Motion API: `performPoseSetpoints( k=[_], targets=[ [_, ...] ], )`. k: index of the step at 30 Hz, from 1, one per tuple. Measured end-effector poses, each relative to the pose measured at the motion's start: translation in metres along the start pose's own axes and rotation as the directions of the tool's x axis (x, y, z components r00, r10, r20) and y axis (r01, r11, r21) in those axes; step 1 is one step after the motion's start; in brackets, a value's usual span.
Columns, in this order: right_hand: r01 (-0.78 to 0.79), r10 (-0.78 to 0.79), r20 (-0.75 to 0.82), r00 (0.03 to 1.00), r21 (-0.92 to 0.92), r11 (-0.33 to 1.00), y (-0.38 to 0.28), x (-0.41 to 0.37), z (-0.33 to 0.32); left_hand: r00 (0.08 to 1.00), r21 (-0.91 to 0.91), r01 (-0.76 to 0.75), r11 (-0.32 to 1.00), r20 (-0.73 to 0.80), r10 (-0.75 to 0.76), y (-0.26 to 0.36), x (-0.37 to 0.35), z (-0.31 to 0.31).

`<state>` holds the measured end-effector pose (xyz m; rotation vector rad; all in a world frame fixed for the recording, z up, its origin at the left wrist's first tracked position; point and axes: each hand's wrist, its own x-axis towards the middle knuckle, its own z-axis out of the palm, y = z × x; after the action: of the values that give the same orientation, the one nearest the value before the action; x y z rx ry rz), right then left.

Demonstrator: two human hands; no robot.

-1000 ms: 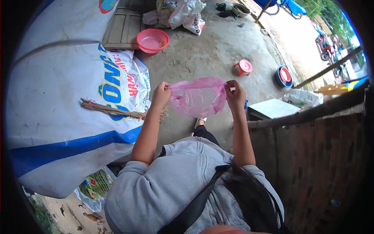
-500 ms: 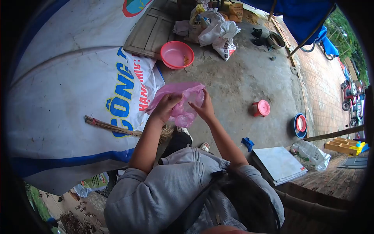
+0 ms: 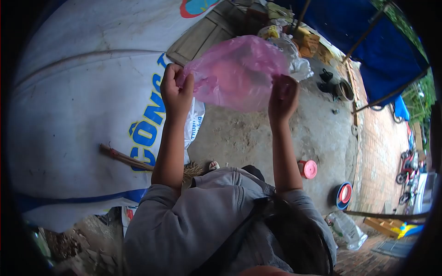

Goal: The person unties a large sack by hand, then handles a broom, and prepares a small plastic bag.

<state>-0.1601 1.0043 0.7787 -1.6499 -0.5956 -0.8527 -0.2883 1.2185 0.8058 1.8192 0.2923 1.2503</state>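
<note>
A thin pink plastic bag (image 3: 239,69) is stretched out between my two hands, puffed and see-through. My left hand (image 3: 178,89) pinches its left edge, with the thumb upright. At the opposite side, my right hand (image 3: 283,96) is closed on the bag's other edge, fingers curled in. Both arms reach forward over the concrete floor. A pinkish round shape shows faintly through the plastic, where the pink basin stood in the earlier view; its outline is blurred.
On the left hangs a large white printed tarp (image 3: 83,115), with a straw broom (image 3: 126,158) against it. A red stool (image 3: 307,169) and nested basins (image 3: 343,195) stand at right. White sacks (image 3: 299,64) lie ahead, and a blue tarp (image 3: 363,46) hangs at upper right.
Both hands have moved forward and apart, spreading the crumpled pink bag wide. The bag now covers the view of the basin. My head view has shifted, and the person's body has moved forward slightly.
</note>
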Motion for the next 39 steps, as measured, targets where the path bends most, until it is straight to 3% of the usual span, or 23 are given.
performPoseSetpoints(
  k=[1, 3, 4, 6, 8, 9, 10, 11, 13, 15, 16, 17, 19, 21, 22, 23, 25, 27, 29, 30, 32, 35, 39],
  targets=[
    [0.003, -0.003, 0.0, 1.0, 0.115, 0.993, -0.006, 0.005, 0.012, 0.994, 0.059, -0.063, 0.996, -0.088, 0.068, 0.0, 0.001, -0.007],
    [-0.047, 0.056, 0.335, 0.94, -0.037, 0.998, 0.006, 0.003, 0.04, 0.979, 0.151, -0.179, 0.972, -0.073, 0.192, -0.019, -0.002, -0.017],
    [-0.026, 0.038, 0.517, 0.855, -0.03, 0.999, 0.033, -0.012, 0.061, 0.992, 0.194, -0.127, 0.973, 0.014, 0.127, -0.038, -0.01, -0.022],
    [0.021, -0.059, 0.789, 0.612, 0.058, 0.998, 0.082, -0.065, 0.096, 0.986, 0.42, 0.047, 0.906, 0.127, -0.11, -0.109, -0.055, -0.035],
    [-0.005, -0.205, 0.921, 0.332, 0.219, 0.976, 0.111, -0.128, 0.106, 0.712, 0.658, 0.456, 0.6, 0.136, -0.689, -0.159, -0.12, -0.06],
    [-0.054, -0.262, 0.947, 0.184, 0.276, 0.96, 0.119, -0.153, 0.107, 0.665, 0.653, 0.445, 0.613, 0.218, -0.715, -0.174, -0.147, -0.078],
    [-0.146, -0.288, 0.956, -0.06, 0.277, 0.95, 0.11, -0.163, 0.124, 0.651, 0.512, 0.654, 0.557, -0.006, -0.759, -0.172, -0.188, -0.096],
    [-0.207, -0.242, 0.934, -0.264, 0.19, 0.96, 0.104, -0.169, 0.123, 0.632, 0.498, 0.698, 0.514, -0.092, -0.769, -0.164, -0.197, -0.106],
    [-0.188, -0.42, 0.878, -0.23, 0.383, 0.904, 0.071, -0.148, 0.143, 0.521, 0.375, 0.832, 0.408, -0.276, -0.808, -0.144, -0.193, -0.124],
    [-0.188, -0.388, 0.896, -0.215, 0.352, 0.917, 0.04, -0.122, 0.171, 0.746, 0.438, 0.646, 0.625, -0.539, -0.393, -0.115, -0.182, -0.135],
    [-0.197, -0.476, 0.866, -0.154, 0.446, 0.873, 0.024, -0.108, 0.184, 0.714, 0.457, 0.641, 0.617, -0.65, -0.26, -0.078, -0.167, -0.133],
    [-0.386, -0.575, 0.817, -0.045, 0.517, 0.764, 0.013, -0.098, 0.197, 0.719, 0.429, 0.529, 0.732, -0.685, -0.118, -0.048, -0.154, -0.135],
    [-0.426, -0.725, 0.665, 0.181, 0.717, 0.551, -0.045, -0.058, 0.189, 0.589, 0.46, 0.524, 0.717, -0.803, 0.085, 0.017, -0.145, -0.123],
    [-0.453, -0.789, 0.544, 0.284, 0.802, 0.39, -0.07, -0.044, 0.187, 0.471, 0.501, 0.362, 0.786, -0.826, 0.31, 0.04, -0.159, -0.113],
    [-0.53, -0.787, 0.562, 0.255, 0.762, 0.372, -0.077, -0.042, 0.18, 0.464, 0.597, 0.377, 0.708, -0.783, 0.413, 0.05, -0.168, -0.108],
    [-0.56, -0.797, 0.552, 0.244, 0.751, 0.349, -0.075, -0.056, 0.18, 0.456, 0.61, 0.406, 0.681, -0.781, 0.428, 0.055, -0.186, -0.102],
    [-0.45, -0.79, 0.582, 0.192, 0.768, 0.456, -0.058, -0.103, 0.187, 0.247, 0.143, 0.763, 0.63, -0.966, -0.079, 0.049, -0.237, -0.084],
    [-0.349, -0.767, 0.628, -0.132, 0.695, 0.629, -0.026, -0.15, 0.177, 0.088, -0.159, 0.825, 0.543, -0.912, -0.4, 0.036, -0.298, -0.063],
    [-0.336, -0.749, 0.526, -0.402, 0.677, 0.655, 0.019, -0.2, 0.161, -0.074, -0.313, 0.895, 0.317, -0.805, -0.588, 0.053, -0.334, -0.025],
    [-0.415, -0.815, 0.394, -0.425, 0.715, 0.562, 0.035, -0.207, 0.147, -0.079, -0.268, 0.929, 0.254, -0.816, -0.573, 0.057, -0.354, -0.005],
    [-0.406, -0.735, 0.254, -0.629, 0.698, 0.589, 0.049, -0.211, 0.122, -0.098, -0.232, 0.957, 0.174, -0.824, -0.558, 0.067, -0.384, 0.01],
    [-0.469, -0.723, 0.172, -0.669, 0.656, 0.591, 0.049, -0.212, 0.094, -0.126, -0.357, 0.869, 0.341, -0.828, -0.547, 0.084, -0.411, 0.021],
    [-0.481, -0.798, 0.257, -0.546, 0.683, 0.549, 0.012, -0.216, 0.09, 0.0, -0.179, 0.853, 0.489, -0.939, -0.343, 0.109, -0.394, -0.008]
  ],
)
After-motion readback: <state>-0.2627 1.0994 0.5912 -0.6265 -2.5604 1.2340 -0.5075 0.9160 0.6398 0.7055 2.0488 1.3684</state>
